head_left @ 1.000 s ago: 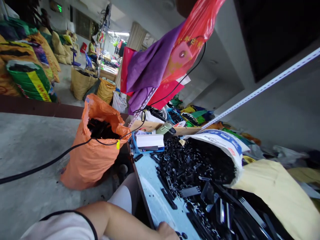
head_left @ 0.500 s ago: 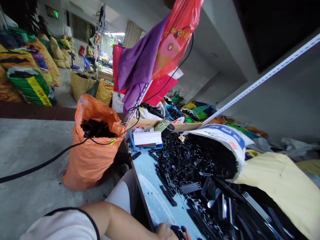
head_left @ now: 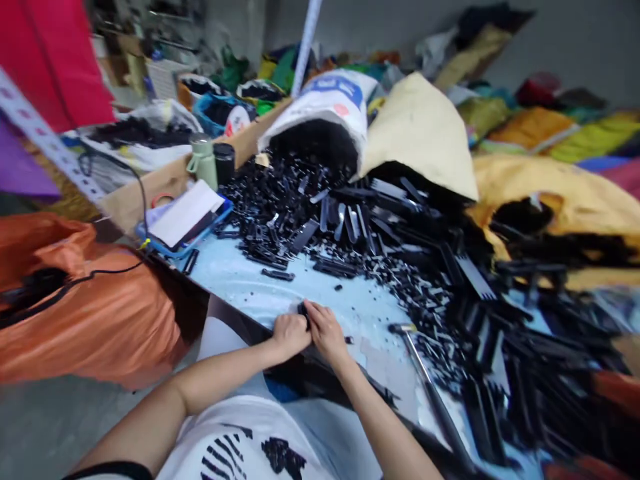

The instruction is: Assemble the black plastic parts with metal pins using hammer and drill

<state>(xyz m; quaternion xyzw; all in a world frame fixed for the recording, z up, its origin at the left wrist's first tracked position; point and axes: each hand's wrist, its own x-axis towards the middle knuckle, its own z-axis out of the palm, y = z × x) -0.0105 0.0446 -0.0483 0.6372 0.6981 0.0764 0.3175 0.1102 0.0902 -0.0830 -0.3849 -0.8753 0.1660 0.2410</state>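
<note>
At the front edge of the light blue tabletop, my left hand is closed in a fist against my right hand. Between them a small black part shows, mostly hidden by the fingers; both hands grip it. A hammer with a dark grip lies on the table to the right of my hands. Beyond my hands a short black plastic piece lies apart from a wide heap of small black parts.
A white sack and a cream sack lie tipped with openings toward the heap. A blue tray holds papers, near a green bottle. An orange sack stands on the floor left, crossed by a black cable.
My view has swung to the right and down, so both hands, the hammer and the yellow sack now show. The hands are together on the black part, which was partly cut off before.
</note>
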